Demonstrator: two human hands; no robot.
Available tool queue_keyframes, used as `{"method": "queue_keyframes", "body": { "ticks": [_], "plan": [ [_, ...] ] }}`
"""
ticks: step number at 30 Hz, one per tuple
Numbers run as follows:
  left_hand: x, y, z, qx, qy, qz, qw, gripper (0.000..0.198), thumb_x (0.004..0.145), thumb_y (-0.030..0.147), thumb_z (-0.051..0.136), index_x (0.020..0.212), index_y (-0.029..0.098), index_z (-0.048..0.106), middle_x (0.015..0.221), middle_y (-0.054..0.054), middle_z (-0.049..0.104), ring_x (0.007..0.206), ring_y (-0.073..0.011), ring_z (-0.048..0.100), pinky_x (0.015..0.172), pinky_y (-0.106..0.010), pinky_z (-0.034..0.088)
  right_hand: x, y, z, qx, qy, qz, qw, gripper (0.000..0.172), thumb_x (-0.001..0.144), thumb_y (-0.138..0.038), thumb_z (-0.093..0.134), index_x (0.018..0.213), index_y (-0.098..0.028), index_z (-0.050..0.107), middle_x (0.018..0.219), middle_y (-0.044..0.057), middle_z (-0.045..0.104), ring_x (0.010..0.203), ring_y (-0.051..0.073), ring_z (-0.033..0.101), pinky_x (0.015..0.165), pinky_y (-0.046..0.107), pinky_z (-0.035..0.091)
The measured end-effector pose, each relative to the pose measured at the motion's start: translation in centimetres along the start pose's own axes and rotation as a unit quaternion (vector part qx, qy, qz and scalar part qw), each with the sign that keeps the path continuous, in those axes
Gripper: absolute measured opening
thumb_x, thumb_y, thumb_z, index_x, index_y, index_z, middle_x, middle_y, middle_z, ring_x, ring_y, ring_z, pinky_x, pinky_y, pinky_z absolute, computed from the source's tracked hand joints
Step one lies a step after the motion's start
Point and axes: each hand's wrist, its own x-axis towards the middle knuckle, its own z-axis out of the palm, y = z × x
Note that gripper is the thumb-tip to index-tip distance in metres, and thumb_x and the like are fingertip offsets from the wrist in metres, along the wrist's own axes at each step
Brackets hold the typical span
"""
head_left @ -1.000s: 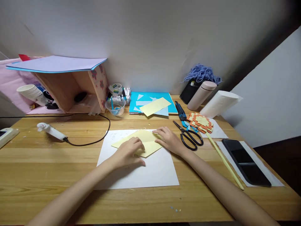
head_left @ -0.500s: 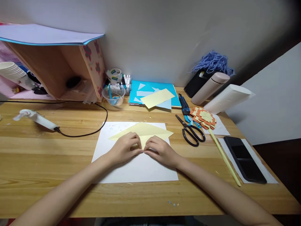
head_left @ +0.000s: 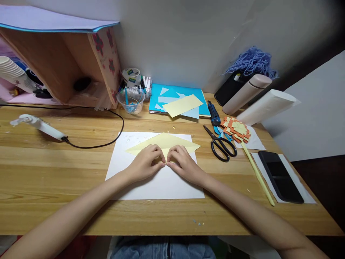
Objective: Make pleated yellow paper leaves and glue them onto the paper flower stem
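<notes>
A pale yellow sheet of paper [head_left: 164, 139] lies turned like a diamond on a larger white sheet [head_left: 151, 189], with a crease running across it. My left hand [head_left: 148, 161] pinches its near corner between thumb and fingers. From the other side my right hand [head_left: 183, 162] pinches the same corner, the two thumb tips almost touching. Both hands cover the near part of the yellow paper. Black-handled scissors [head_left: 221, 144] rest on the table to the right of the white sheet.
A glue gun [head_left: 44, 127] with a black cord lies at left. Behind are a plastic cup [head_left: 131, 102], a blue folder [head_left: 175, 90] with paper scraps, and a utility knife [head_left: 214, 113]. At right are an orange-and-yellow paper flower [head_left: 237, 129], a phone [head_left: 280, 176] and a bottle [head_left: 246, 94].
The whole view has shifted, so the table sits slightly higher in the picture. Both hands stay at the near corner of the yellow paper, with only slight finger movement.
</notes>
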Motion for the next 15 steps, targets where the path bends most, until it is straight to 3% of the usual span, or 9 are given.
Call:
{"method": "queue_keyframes", "body": {
  "ticks": [8,15],
  "plan": [
    [0.0,1.0,1.3,0.027,0.028,-0.062,0.997,0.01,0.081,0.022,0.052,0.09,0.021,0.055,0.093,-0.003,0.053,0.087,-0.0204,0.046,0.077,-0.036,0.039,0.0,0.2,0.3,0.047,0.038,0.064,0.996,0.007,0.081,-0.021,0.061,0.083,-0.023,0.055,0.099,0.003,0.052,0.1,0.02,0.045,0.089,0.038,0.037],
    [0.2,1.2,1.5,0.01,0.037,-0.087,0.995,0.009,0.078,0.013,0.05,0.08,0.021,0.054,0.09,-0.001,0.052,0.087,-0.0185,0.046,0.076,-0.034,0.038,0.1,0.7,0.2,0.068,0.05,0.066,0.994,0.009,0.078,-0.016,0.062,0.078,-0.022,0.056,0.095,0.002,0.055,0.098,0.019,0.047,0.089,0.037,0.038]
  ]
}}
